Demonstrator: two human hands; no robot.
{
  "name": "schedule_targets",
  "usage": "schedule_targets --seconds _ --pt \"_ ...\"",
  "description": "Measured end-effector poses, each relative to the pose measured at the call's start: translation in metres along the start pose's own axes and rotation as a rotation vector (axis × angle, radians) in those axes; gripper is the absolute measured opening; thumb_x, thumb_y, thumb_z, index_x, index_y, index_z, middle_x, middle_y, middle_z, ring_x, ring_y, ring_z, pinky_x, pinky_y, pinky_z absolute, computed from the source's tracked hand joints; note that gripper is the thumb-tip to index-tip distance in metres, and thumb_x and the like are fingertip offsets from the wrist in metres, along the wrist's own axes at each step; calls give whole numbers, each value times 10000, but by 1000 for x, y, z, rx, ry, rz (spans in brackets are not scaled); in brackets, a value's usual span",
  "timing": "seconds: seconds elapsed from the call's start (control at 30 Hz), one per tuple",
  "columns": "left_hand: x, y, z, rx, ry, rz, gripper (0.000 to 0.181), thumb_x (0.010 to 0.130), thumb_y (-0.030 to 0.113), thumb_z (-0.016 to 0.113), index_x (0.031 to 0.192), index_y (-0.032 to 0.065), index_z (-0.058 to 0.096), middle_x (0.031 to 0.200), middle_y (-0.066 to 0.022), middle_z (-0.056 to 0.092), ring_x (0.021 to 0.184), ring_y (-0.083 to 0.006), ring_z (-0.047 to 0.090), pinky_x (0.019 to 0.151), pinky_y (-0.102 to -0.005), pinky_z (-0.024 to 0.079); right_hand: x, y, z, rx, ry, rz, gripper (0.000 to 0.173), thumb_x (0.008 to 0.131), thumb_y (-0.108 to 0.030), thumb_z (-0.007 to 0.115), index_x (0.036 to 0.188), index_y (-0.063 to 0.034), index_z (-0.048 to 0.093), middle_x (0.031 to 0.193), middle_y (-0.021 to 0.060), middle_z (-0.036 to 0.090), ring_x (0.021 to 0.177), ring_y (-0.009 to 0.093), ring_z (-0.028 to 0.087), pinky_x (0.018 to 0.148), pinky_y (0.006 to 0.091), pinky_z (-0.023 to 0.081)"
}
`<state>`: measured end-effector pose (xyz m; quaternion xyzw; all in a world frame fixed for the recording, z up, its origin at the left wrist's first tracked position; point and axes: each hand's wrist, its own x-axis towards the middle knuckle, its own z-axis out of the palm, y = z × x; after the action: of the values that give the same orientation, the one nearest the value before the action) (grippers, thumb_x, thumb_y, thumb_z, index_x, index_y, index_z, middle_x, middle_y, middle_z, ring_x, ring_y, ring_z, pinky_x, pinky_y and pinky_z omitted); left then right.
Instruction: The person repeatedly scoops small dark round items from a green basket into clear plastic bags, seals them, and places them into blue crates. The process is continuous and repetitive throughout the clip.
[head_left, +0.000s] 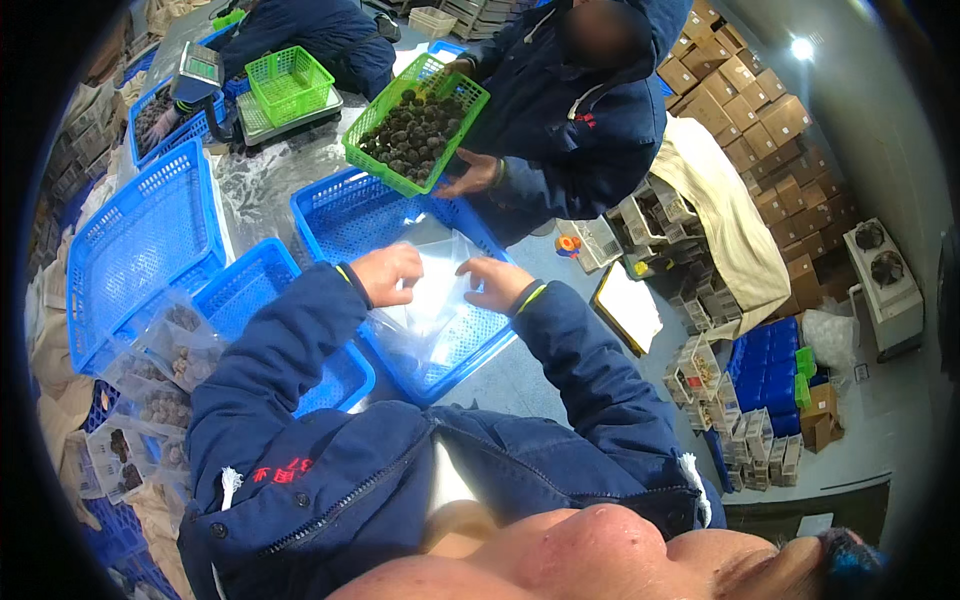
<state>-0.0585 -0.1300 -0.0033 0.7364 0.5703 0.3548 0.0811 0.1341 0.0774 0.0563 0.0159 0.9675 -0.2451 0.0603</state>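
My left hand (386, 275) pinches one side of a clear plastic bag (433, 296), and my right hand (495, 284) grips its other side. The bag hangs between them over a large blue perforated plastic crate (330, 204). Just beyond, a co-worker's hand (472, 174) supports a green plastic basket (471, 111), while their other hand is at its far side. Dark, rounded, rough-looking pieces of produce (411, 139) fill much of that tilted basket, above the crate's far end.
A bench scale (255, 129) carries a green basket (289, 86) on the metal table (259, 191). Blue crates (146, 247) and filled clear bags (166, 405) stand at left. Another person (315, 45) works behind the scale. Cardboard boxes (780, 180) line the right wall.
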Motion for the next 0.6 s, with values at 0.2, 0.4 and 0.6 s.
schedule_targets --seconds 0.2,0.4,0.6 --pt "3 -15 -24 -21 -30 -211 136 726 139 634 791 21 621 860 -110 637 884 -310 590 817 -406 478 17 14 -22 30 27 -200 101 846 -153 684 863 -54 691 908 114 613 865 278 649 783 359 524" --pt "4 -20 -9 -16 -136 -429 319 772 170 630 1059 29 628 1019 -158 665 1024 -357 616 901 -428 481 51 54 -5 259 21 -365 123 814 -134 665 813 -11 670 880 109 608 823 243 634 772 349 508" --pt "14 -23 -4 -95 -239 -596 376 892 406 688 1040 61 669 1070 -165 672 1041 -363 627 910 -424 480 65 90 2 353 25 -343 131 831 -142 667 833 -11 662 896 129 624 860 269 610 810 348 510"
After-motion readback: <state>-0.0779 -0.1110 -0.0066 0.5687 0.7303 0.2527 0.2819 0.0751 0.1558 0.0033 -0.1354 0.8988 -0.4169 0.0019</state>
